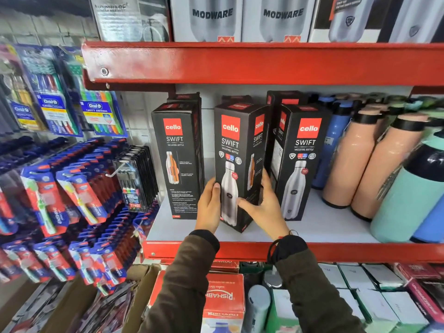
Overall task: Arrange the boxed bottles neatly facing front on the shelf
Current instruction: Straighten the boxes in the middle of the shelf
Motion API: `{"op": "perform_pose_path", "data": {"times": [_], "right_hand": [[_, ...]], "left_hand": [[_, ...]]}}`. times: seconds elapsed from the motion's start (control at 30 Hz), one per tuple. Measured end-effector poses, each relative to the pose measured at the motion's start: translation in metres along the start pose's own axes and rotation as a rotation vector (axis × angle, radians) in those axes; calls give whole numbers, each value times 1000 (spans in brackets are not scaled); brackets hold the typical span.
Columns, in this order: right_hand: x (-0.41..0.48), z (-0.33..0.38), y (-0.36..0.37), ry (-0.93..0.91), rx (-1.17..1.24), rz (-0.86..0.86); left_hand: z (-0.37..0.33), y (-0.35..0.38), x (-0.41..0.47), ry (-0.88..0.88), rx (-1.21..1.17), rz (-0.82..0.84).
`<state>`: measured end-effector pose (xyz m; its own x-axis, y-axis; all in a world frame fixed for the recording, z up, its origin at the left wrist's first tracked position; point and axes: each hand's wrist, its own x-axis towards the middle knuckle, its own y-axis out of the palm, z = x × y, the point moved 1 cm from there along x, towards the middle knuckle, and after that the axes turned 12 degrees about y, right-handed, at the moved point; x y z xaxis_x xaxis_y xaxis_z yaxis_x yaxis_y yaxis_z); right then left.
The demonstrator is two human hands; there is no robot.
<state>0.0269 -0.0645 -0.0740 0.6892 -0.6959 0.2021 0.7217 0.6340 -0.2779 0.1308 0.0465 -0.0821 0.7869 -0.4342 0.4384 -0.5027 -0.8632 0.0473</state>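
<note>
Three tall black bottle boxes stand in the front row on the white shelf. The middle box is turned slightly, so its front and right side both show. My left hand grips its lower left edge and my right hand wraps its lower right corner. The left box shows a side panel with an orange cutaway bottle. The right box shows its front, angled a little to the right. More black boxes stand behind them.
Loose peach bottles, blue ones and a teal bottle crowd the shelf's right end. A red shelf beam runs overhead with boxes on it. Toothbrush packs hang at the left. Cartons sit below.
</note>
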Motion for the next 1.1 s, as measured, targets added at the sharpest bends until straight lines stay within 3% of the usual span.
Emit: {"op": "perform_pose_path", "data": {"times": [0.27,0.83,1.1], "right_hand": [[10,-2,-2,-61,-60,17],[17,-17,2,-33,-140,-76],[5,-16,6,-43,-17,-179]], "left_hand": [[1,3,-3,107,59,-54],[2,11,0,136,152,-25],[4,8,-3,79,166,-40]]}}
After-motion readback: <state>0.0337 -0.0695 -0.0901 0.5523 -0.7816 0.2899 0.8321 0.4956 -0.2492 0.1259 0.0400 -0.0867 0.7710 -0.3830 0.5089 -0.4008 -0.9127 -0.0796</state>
